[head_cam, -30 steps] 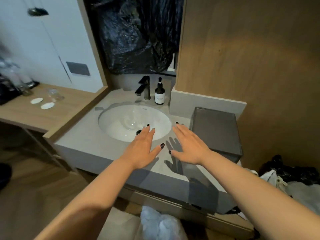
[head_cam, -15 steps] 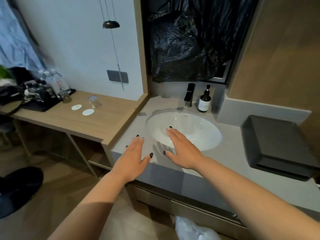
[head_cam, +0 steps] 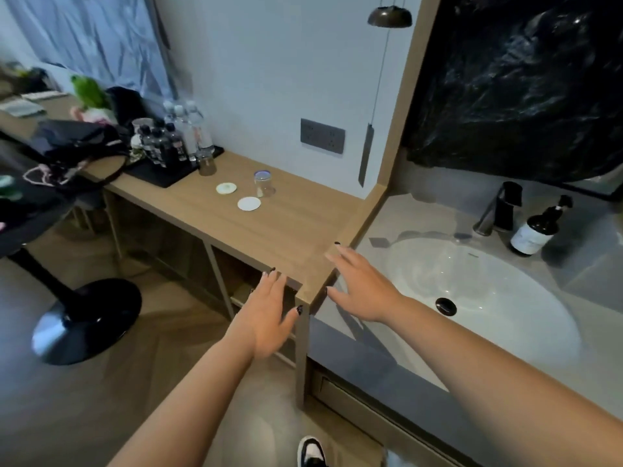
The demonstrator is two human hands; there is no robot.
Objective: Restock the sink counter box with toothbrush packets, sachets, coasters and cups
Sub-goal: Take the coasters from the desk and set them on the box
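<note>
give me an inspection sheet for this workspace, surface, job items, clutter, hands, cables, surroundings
Surface: wooden counter beside the grey sink counter.
Job's things: two coasters, one glass cup on the wood; box not in view.
Clutter: bottles on a black tray; dark bag.
Hands: left hand and right hand open, holding nothing.
Cables: lamp cord hanging along the wall.
Surroundings: basin, faucet, soap bottle, wall socket.

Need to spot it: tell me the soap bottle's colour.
Dark bottle with a white label, in the head view.
</note>
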